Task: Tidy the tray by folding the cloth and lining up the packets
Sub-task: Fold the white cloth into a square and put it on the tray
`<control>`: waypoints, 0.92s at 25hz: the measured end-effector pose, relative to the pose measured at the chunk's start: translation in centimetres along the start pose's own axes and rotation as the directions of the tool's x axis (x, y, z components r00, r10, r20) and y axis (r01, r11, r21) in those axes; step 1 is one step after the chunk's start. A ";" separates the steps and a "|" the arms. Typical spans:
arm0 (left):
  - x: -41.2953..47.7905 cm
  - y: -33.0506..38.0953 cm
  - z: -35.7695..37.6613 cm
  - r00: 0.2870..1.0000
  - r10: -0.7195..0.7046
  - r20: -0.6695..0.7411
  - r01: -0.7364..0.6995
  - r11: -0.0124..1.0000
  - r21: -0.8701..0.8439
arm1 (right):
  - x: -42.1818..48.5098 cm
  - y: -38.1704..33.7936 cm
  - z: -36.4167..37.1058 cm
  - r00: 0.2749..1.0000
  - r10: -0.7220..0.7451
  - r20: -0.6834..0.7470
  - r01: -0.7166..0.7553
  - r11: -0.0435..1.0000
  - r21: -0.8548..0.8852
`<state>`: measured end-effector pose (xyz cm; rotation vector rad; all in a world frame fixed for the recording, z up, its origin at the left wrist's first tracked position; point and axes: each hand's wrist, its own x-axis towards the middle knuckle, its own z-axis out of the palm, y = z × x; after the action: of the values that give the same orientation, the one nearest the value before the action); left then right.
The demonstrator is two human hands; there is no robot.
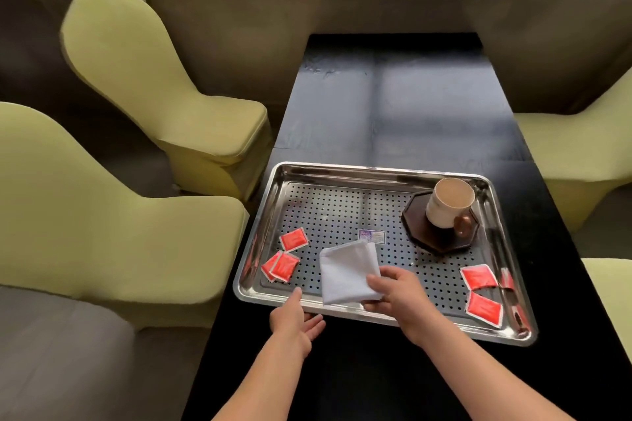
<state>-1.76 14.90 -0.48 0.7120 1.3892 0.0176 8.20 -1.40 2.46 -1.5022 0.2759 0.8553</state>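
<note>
Between the two hands, a folded white cloth (pixel 349 272) lies on the perforated steel tray (pixel 342 181), its near corner pinched by the right hand (pixel 396 297). Beside it, the left hand (pixel 295 316) hovers spread and empty. Red packets (pixel 293 238) lie scattered left and right of both hands.

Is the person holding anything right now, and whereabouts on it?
The right hand pinches the folded white cloth at its near right corner. The left hand is open and holds nothing.
</note>
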 end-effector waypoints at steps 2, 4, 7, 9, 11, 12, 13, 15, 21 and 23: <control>1.4 0.5 0.1 1.000 -0.010 -0.028 0.009 0.999 -0.034 | 2.1 -1.5 1.3 1.000 0.018 -0.019 -0.018 1.000 0.009; 2.4 0.8 -0.1 0.999 -0.022 -0.041 0.019 0.996 -0.089 | 4.5 -3.1 3.0 0.998 0.044 -0.037 -0.044 0.999 0.004; 3.7 0.9 -0.6 0.996 -0.056 -0.070 0.047 0.991 -0.125 | 8.6 -5.0 6.0 0.996 0.060 -0.073 -0.060 0.998 -0.008; 4.2 1.0 -1.0 0.995 -0.067 -0.071 0.057 0.989 -0.134 | 11.1 -6.1 8.0 0.994 0.064 -0.090 -0.065 0.998 -0.009; 4.4 0.9 -1.3 0.996 -0.069 -0.047 0.062 0.987 -0.148 | 13.3 -6.9 9.6 0.992 0.069 -0.109 -0.071 0.997 -0.015; 4.5 0.9 -1.4 0.996 -0.073 -0.042 0.066 0.986 -0.152 | 14.2 -7.2 10.2 0.990 0.070 -0.119 -0.073 0.997 -0.020; 4.6 0.8 -1.5 0.997 -0.073 -0.037 0.066 0.986 -0.154 | 15.0 -7.5 10.7 0.989 0.070 -0.128 -0.072 0.997 -0.017; 4.9 0.6 -1.6 0.998 -0.061 -0.022 0.057 0.986 -0.157 | 16.5 -8.1 11.6 0.988 0.075 -0.136 -0.072 0.997 0.026; 5.6 0.3 -1.7 0.999 -0.036 0.005 0.037 0.986 -0.162 | 18.8 -8.0 12.0 0.969 0.040 -0.242 -0.074 0.988 -0.134; 5.5 0.2 -1.7 1.000 -0.021 -0.006 0.019 0.987 -0.159 | 18.0 -6.9 10.8 0.953 -0.024 -0.301 -0.077 0.945 -0.319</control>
<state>-1.96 18.13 -5.27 0.5651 1.3855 0.1146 21.39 15.47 -2.87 -1.9501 0.3935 0.7138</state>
